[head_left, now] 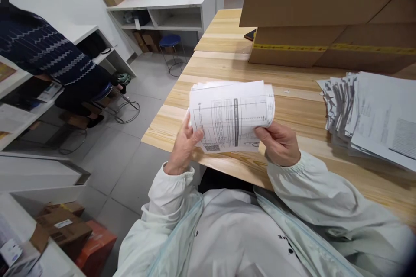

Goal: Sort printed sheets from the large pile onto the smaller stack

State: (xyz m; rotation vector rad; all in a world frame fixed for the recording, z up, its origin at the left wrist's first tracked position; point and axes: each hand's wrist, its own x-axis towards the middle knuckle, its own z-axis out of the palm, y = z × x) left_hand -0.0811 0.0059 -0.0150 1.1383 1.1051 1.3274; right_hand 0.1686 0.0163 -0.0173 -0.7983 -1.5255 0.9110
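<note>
A sheaf of printed paper sheets (pixel 227 117) is held up over the near edge of the wooden table, its printed side towards me. My left hand (pixel 185 145) grips its left side, thumb on the front and the other fingers mostly hidden behind. At the lower right corner, my right hand (pixel 281 143) pinches the sheets between thumb and fingers. The top sheet carries a printed form with a dark band and a square code near the bottom. To the right lies a thick, uneven pile of papers (pixel 373 112), apart from both hands.
Large cardboard boxes (pixel 292 45) with yellow tape stand at the table's (pixel 214 60) back right, a dark flat object (pixel 250 35) beside them. A person (pixel 55 52) sits on a stool at the left. Brown and orange boxes (pixel 97 242) lie at the lower left.
</note>
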